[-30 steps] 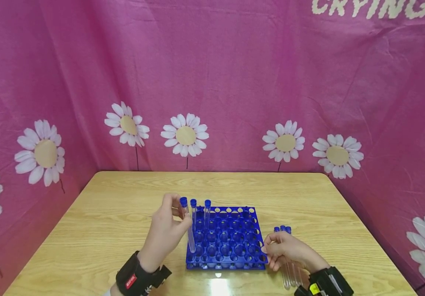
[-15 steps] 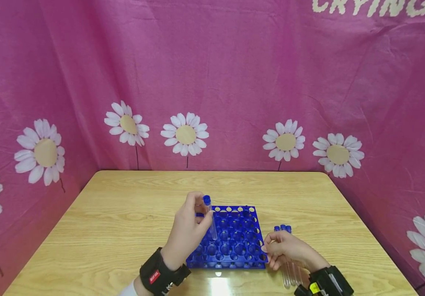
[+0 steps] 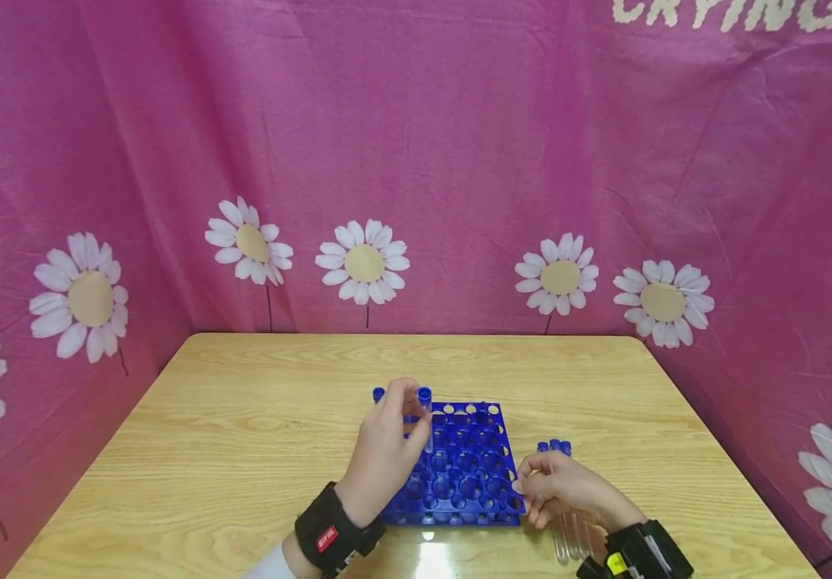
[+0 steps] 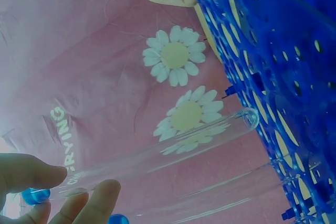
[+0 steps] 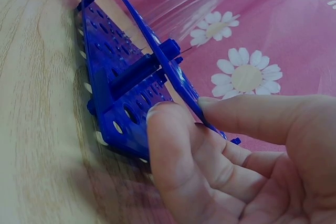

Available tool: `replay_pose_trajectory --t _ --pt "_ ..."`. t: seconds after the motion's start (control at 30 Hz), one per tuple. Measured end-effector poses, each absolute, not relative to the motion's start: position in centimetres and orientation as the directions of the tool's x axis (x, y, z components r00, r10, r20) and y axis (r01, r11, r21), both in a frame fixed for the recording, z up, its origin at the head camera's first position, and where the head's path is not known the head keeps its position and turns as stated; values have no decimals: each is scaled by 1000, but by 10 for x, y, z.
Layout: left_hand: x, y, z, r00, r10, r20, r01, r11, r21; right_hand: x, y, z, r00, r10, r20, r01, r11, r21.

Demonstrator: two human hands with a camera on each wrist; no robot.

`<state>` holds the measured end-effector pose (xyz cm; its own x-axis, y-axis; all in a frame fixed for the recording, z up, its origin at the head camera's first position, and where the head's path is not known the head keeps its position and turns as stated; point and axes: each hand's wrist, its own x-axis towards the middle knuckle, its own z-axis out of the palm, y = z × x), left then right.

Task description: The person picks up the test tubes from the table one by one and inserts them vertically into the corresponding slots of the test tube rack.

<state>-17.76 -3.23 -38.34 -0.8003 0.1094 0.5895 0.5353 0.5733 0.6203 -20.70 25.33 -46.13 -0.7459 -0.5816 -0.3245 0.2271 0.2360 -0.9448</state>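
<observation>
My left hand (image 3: pixel 387 454) pinches a clear test tube (image 4: pixel 168 150) near its blue cap (image 3: pixel 425 395). The tube's round bottom comes close to the top plate of the blue test tube rack (image 3: pixel 459 462) in the left wrist view. Behind this hand, the blue cap (image 3: pixel 378 394) of a tube in the rack shows; my fingers hide other parts of the rack's left side. At the near right corner, my right hand (image 3: pixel 564 486) grips the rack's top plate between thumb and forefinger, as the right wrist view (image 5: pixel 236 166) shows.
Several capped test tubes (image 3: pixel 568 539) lie side by side on the wooden table (image 3: pixel 242 378), partly under my right hand. A pink curtain (image 3: pixel 459 161) printed with daisies surrounds the table at the back and sides.
My left hand has carried the tube rightward, from the rack's left edge to farther in over its back part. The right hand and the rack have stayed in place.
</observation>
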Motion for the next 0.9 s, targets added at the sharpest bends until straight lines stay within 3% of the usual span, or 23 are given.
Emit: replay_pose_trajectory --t 0.43,0.9 --pt "-186 -25 -400 -772 114 626 528 664 530 -207 254 -464 -739 -591 -323 231 228 -946" --pt "-192 -22 -409 -700 174 692 550 749 368 -207 252 -459 -746 -585 -319 216 240 -946"
